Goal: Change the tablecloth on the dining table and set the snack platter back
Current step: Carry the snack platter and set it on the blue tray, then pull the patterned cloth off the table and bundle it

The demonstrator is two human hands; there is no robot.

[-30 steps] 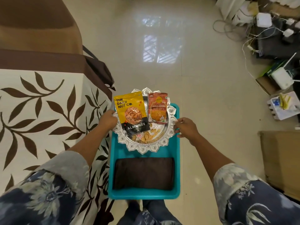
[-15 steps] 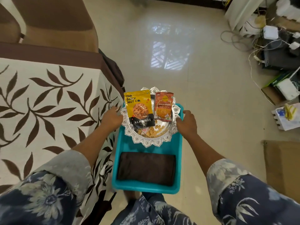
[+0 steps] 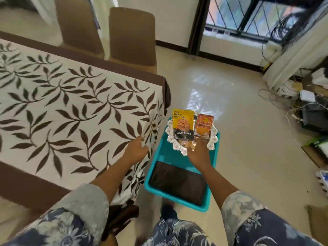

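The silver scalloped snack platter sits over the far end of a teal bin on the floor. On the platter lie a yellow almond packet, an orange snack packet and loose nuts. My right hand grips the platter's near rim. My left hand rests flat on the near right corner of the table, on the cream tablecloth with brown leaves. It holds nothing. A dark folded cloth lies in the near half of the bin.
Two brown chairs stand at the table's far side. A barred window is at the back. Tangled cables and boxes crowd the right wall, with cardboard at the lower right. Glossy floor lies beyond the bin.
My left hand has let go of the platter and moved onto the table corner. My right hand has shifted to the near rim. The view has tilted up toward the chairs and window.
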